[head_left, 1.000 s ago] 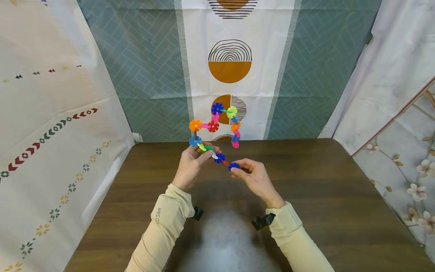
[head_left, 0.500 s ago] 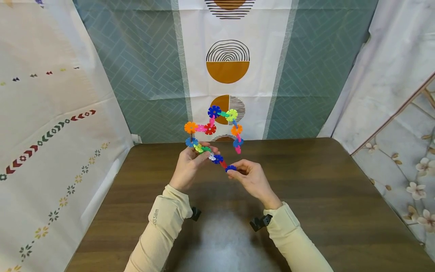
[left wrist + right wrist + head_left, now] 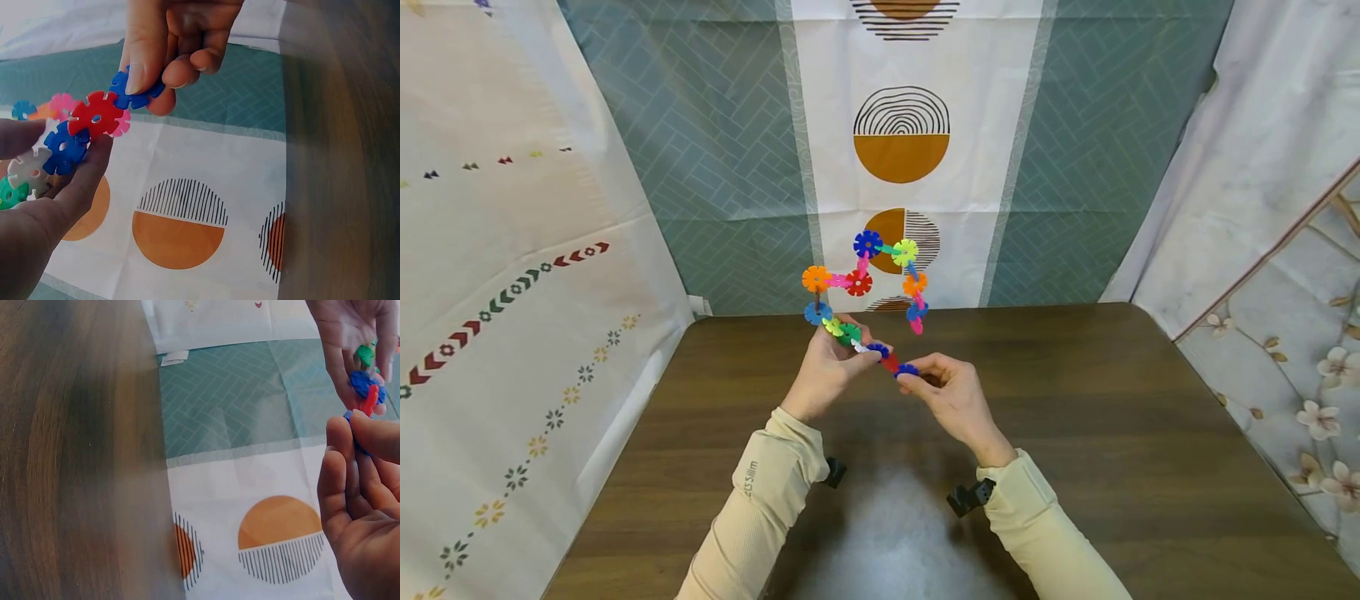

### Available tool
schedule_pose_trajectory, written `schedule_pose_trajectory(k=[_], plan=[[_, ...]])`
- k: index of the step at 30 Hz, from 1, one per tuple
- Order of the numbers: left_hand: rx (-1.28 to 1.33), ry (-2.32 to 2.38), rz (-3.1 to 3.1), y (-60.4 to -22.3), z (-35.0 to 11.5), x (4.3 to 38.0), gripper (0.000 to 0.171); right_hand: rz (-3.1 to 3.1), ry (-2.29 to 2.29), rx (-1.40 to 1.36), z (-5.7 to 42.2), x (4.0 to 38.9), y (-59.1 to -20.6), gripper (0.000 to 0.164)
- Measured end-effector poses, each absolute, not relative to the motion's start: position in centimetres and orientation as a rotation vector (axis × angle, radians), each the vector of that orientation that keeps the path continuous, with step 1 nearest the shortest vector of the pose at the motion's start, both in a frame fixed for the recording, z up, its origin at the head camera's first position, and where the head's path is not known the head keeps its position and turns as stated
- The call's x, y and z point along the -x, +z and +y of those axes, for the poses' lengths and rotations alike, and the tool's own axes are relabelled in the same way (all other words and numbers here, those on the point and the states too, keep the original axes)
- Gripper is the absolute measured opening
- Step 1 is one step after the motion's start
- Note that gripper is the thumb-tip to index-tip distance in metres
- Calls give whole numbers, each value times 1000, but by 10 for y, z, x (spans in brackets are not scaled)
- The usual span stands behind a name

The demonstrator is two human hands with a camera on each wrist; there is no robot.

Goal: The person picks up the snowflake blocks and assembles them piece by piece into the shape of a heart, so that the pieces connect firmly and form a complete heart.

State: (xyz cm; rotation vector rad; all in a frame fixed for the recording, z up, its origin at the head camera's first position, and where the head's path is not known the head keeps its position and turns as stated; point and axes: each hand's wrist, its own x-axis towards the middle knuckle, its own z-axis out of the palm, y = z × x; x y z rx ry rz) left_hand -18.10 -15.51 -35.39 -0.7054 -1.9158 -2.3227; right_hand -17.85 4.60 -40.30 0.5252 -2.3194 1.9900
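A chain of notched, flower-shaped plastic discs in many colours hangs in the air above the table, its discs slotted edge to edge. My left hand [image 3: 829, 371] pinches the chain near its lower end, around a white disc [image 3: 30, 170] and a blue disc [image 3: 65, 149]. Beyond that sits a red disc [image 3: 96, 115]. The end blue disc [image 3: 134, 91] is pinched between thumb and forefinger of my right hand [image 3: 953, 398]. The rest of the chain arches up past an orange disc [image 3: 816, 279] and a dark blue disc [image 3: 868, 244], ending in a pink disc [image 3: 917, 327] hanging free.
Below the hands lies a brown wooden table [image 3: 1075, 400]. A patterned teal and white cloth [image 3: 745, 167] hangs behind it. Light printed cloths stand at the left [image 3: 550, 333] and right [image 3: 1285, 208] sides.
The left hand's thumb has shifted along the chain towards the blue disc near the right hand. Both hands and the chain have drifted slightly left.
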Motion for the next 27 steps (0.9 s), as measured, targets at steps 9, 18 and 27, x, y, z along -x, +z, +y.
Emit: schedule_pose_trajectory(k=[9,18,27], plan=[[678,-2284,-1953,-354,-156,181,32,-2310,1935,-576,48,176,-402,14],[648,-2250,-1976,-353,-159,181,32,-2311,1933,-606,48,177,-401,15],[626,-2235,-1995,-352,-160,180,31,-2339,1919,-585,50,178,-405,14]])
